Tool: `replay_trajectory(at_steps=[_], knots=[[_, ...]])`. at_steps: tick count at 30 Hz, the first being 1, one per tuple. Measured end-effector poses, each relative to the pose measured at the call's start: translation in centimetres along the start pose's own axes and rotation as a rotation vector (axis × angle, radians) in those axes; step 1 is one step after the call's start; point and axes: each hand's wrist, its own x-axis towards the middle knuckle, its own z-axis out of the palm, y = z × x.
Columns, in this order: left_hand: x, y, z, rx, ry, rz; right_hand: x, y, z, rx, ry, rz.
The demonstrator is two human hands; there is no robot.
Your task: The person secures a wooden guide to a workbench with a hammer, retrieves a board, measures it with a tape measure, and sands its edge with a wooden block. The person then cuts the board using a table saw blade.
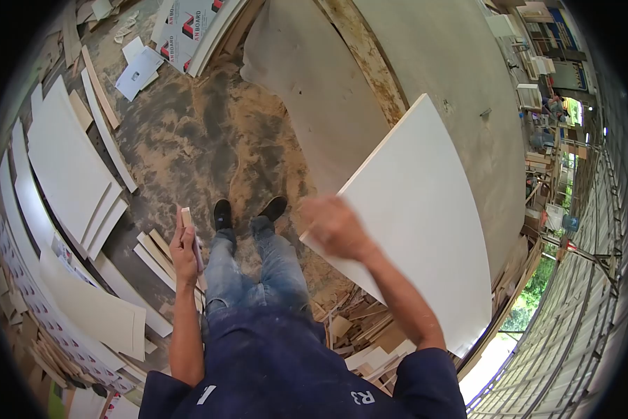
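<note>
My left hand [184, 255] is closed around a narrow strip of board [187, 218], held upright at my left side with its pale end showing above my fingers. On the other side, my right hand [336, 227] is smeared by motion at the near left edge of a large white panel [418, 216]. Its fingers look curled, but whether they grip the panel's edge cannot be made out. The panel stands tilted to my right, with a thin tan edge along its upper left side.
White boards [69, 160] lie stacked on the left. Printed board sheets [188, 35] stand at the top, near loose papers [141, 70]. Wood offcuts [370, 325] are heaped below the panel. A big grey sheet [460, 105] lies behind it. Sawdust covers the floor [209, 133].
</note>
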Motion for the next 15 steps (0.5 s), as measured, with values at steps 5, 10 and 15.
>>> replay_trajectory(at_steps=[5, 10, 15], knots=[[-0.9, -0.2, -1.4, 0.062, 0.038, -0.014, -0.8, 5.3, -5.5, -0.243, -0.154, 0.105], [-0.7, -0.1, -3.3, 0.055, 0.073, 0.011, -0.5, 0.0, -0.8, -0.003, -0.286, 0.0], [-0.4, 0.5, -4.3, 0.009, 0.125, 0.031, 0.0, -0.9, -0.5, 0.049, -0.345, -0.043]])
